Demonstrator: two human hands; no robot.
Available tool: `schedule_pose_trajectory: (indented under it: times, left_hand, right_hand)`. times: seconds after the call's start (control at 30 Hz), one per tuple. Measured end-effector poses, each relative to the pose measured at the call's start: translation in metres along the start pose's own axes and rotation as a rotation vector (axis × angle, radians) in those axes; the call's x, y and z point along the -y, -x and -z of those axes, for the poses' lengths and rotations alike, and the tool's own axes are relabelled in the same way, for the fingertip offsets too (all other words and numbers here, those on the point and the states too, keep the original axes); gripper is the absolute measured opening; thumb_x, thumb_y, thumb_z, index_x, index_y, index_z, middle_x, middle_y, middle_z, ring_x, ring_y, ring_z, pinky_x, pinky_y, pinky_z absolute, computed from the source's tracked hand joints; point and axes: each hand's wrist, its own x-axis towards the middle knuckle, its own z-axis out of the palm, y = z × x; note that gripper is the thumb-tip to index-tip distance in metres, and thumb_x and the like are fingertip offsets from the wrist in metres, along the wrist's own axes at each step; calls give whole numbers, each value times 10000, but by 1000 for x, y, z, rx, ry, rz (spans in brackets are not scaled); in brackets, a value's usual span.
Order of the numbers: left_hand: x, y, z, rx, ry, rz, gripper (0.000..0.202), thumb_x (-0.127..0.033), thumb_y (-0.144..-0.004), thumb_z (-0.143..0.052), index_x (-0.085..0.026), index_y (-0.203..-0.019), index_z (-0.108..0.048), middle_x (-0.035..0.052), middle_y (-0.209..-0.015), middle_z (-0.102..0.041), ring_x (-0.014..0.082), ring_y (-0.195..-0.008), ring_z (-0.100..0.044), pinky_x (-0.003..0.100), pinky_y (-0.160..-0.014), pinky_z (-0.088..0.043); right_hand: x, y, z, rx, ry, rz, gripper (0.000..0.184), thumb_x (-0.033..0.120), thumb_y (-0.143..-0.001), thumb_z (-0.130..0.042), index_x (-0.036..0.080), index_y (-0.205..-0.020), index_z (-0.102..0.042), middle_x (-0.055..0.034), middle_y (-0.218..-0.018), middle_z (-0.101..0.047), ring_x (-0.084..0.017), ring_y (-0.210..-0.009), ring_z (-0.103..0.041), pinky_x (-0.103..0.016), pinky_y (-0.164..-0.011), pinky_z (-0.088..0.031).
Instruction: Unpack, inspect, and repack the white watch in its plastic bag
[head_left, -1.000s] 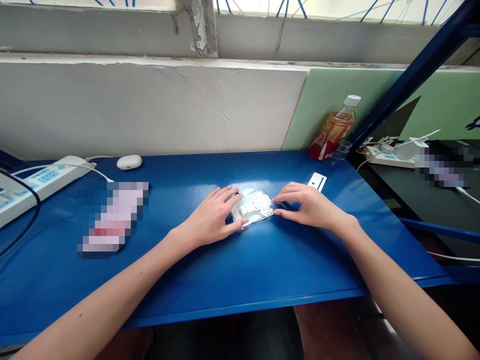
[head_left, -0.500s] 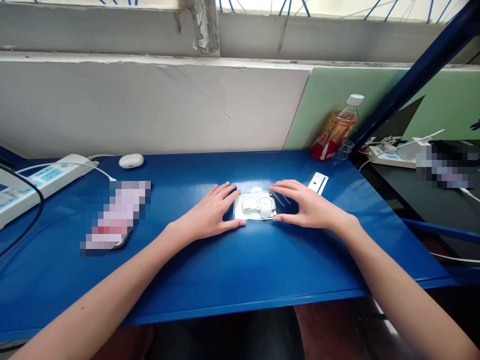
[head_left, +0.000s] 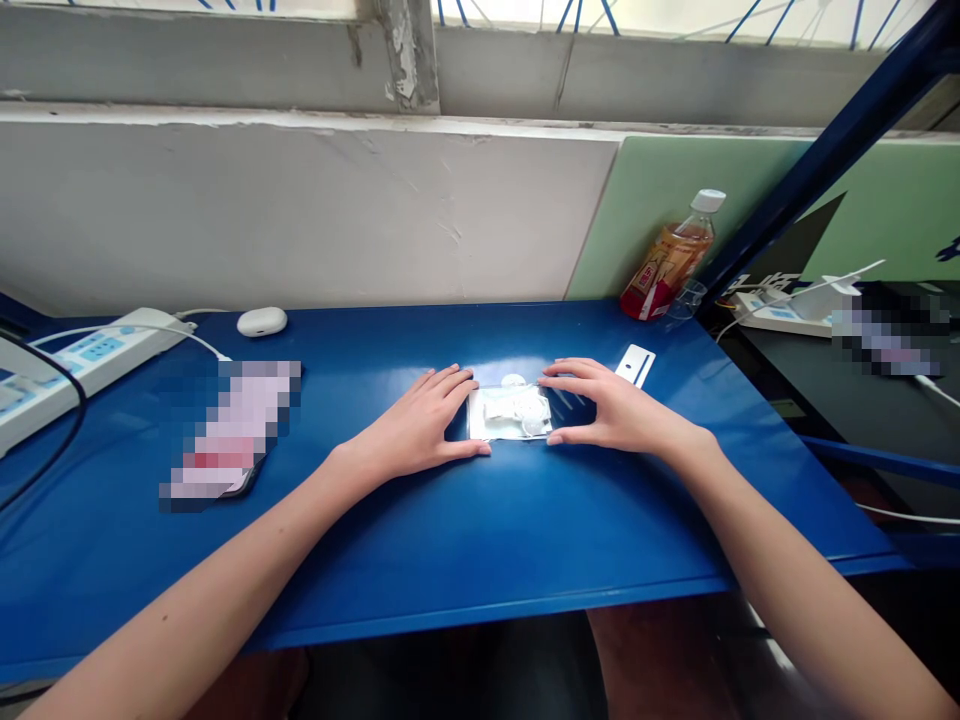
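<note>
On the blue table [head_left: 480,540] lies a small clear packet [head_left: 510,412] with white parts inside, too bright with glare to make out fully. A small round white piece [head_left: 514,380] shows at its far edge. My left hand [head_left: 431,415] rests along the packet's left side, fingers spread and thumb stretched toward its near corner. On the opposite side my right hand [head_left: 607,405] has its fingers and thumb apart at the packet's right edge. Whether the fingertips press on the packet I cannot tell. Just beyond my right hand lies a white card with a slot [head_left: 635,367].
To the left are a pixelated phone [head_left: 236,430], a white power strip [head_left: 97,355] and a white earbud case [head_left: 262,321]. A drink bottle [head_left: 667,260] leans at the back right, near a blue metal post [head_left: 817,160]. Another phone [head_left: 889,335] lies beyond the post.
My right hand's fingers have shifted very slightly at the packet's right edge. Glare on the packet looks different. My left hand stays practically where it was.
</note>
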Motion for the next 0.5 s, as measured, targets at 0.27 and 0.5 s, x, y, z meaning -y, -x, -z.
schedule_pose_trajectory:
  times: [0.27,0.5]
  left_hand:
    - [1,0,-2,-19,-10,-13,930,-766,-863,-509,-89,-1493,-403,205,-1562,-387,371,-1473,-305,530,-1186,-266]
    - [-1,-1,-1,-2,-16,2,913,-780,-856,-501,-114,-1475,-419,195,-1563,-391,374,-1469,-312,518,-1183,-270]
  right_hand:
    - [-2,0,-3,29,-4,47,797,526,-822,-726,121,-1466,-487,-182,-1495,-510,-341,-1417,-434,-521,-1155,-393]
    - [-2,0,-2,61,-30,6,759,542,-807,-732,183,-1445,-531,-128,-1478,-544,-345,-1447,-388,-537,-1162,-380]
